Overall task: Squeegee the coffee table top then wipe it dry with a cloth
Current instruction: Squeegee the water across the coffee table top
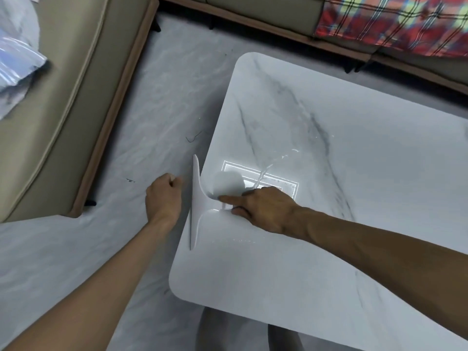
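A white squeegee (196, 206) lies with its blade along the left edge of the white marble coffee table (354, 173), its handle pointing right. My right hand (263, 209) grips that handle, index finger stretched along it. Thin streaks of water (266, 173) glint on the top just beyond my right hand, over a bright reflected rectangle. My left hand (163, 198) hovers over the floor just left of the blade, fingers curled shut, and whether it holds anything I cannot tell. No cloth is in view.
A beige sofa (63, 122) runs along the left with a plastic bag (17, 64) on its seat. Another sofa section at the top carries a red plaid blanket (392, 24). Grey marbled floor (152, 110) lies between sofa and table.
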